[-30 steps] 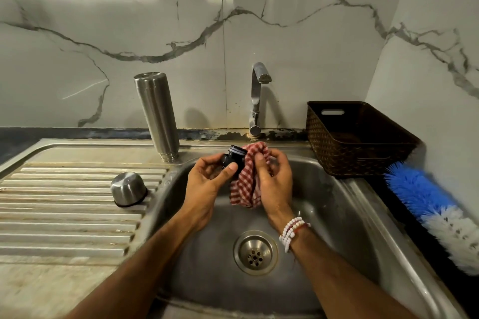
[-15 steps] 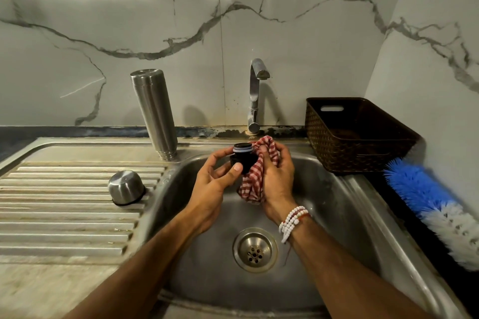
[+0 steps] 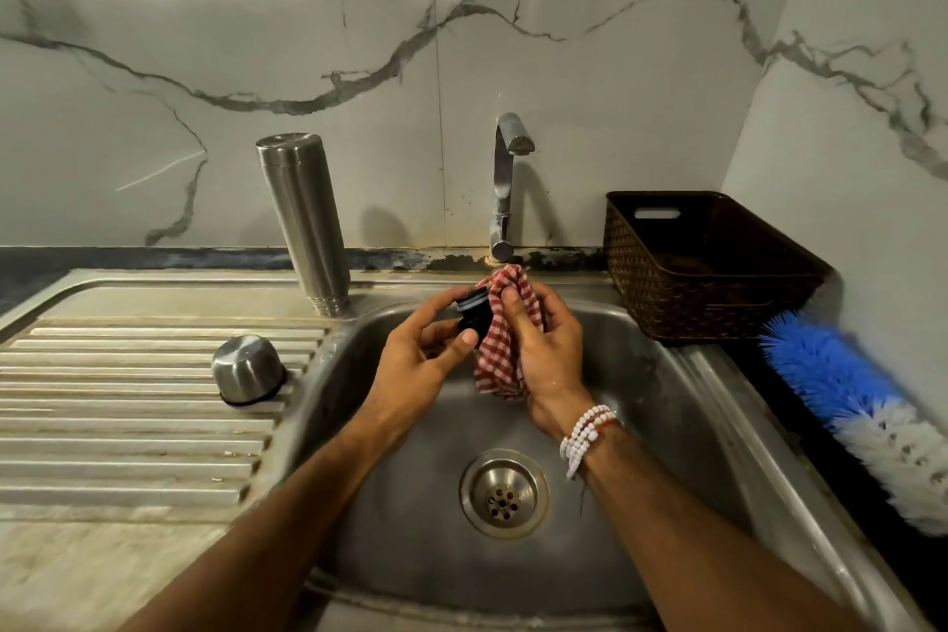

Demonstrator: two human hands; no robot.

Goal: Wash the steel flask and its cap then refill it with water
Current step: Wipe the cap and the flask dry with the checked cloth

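Flask [image 3: 305, 226] stands mouth-down on the drainboard's [image 3: 128, 431] back edge, by the basin's [image 3: 667, 426] back-left corner, its cup [image 3: 249, 370] inverted nearer you. Over the basin, your left hand [image 3: 415, 370] pinches the black cap [image 3: 473, 318] while your right hand [image 3: 544, 354] grips the checked cloth [image 3: 505, 349] against it. Within the last half second you have tipped the cap leftward, so the wiping seems unfinished and refilling some way off. Cloth and fingers hide the cap's right side; no water shows at the tap [image 3: 505, 180].
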